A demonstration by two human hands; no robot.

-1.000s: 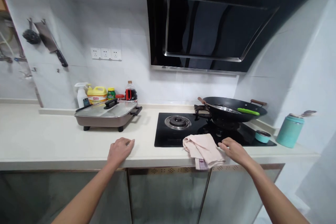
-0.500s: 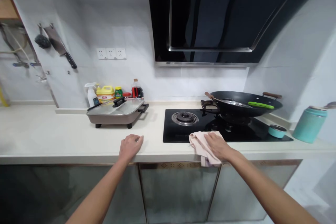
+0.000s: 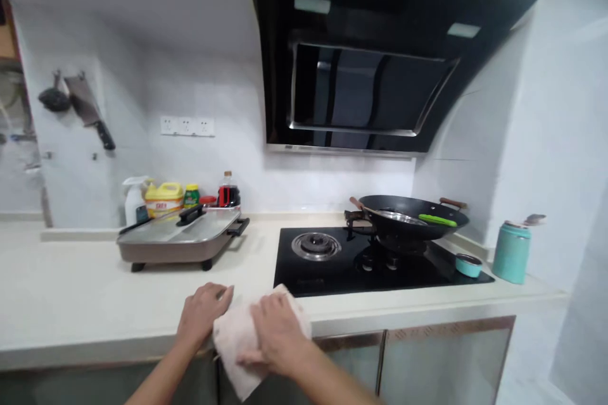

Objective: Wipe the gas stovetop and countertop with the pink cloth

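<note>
My right hand (image 3: 280,332) grips a pale pink cloth (image 3: 237,335) at the front edge of the counter, and part of the cloth hangs over the edge. Just to the left, my left hand (image 3: 203,313) rests on the white countertop (image 3: 71,291) with its fingers loosely bent and nothing seen in them. Its fingertips lie close to the cloth; whether they touch it I cannot tell. Behind the hands is a black gas stove (image 3: 327,278), its left burner (image 3: 316,245) bare. A large black wok (image 3: 403,221) sits over the right burner.
An electric griddle (image 3: 175,243) with a glass lid stands at the left, bottles (image 3: 164,199) behind it. Inside the wok is a green-handled utensil (image 3: 437,220). A small turquoise bowl (image 3: 468,266) and a turquoise jar (image 3: 512,253) are at the right. The range hood (image 3: 361,88) overhangs the stove.
My right hand has drawn the cloth leftward from the stove's front edge to the counter edge beside my left hand. The view has tilted up and shifted; my left hand stays on the counter.
</note>
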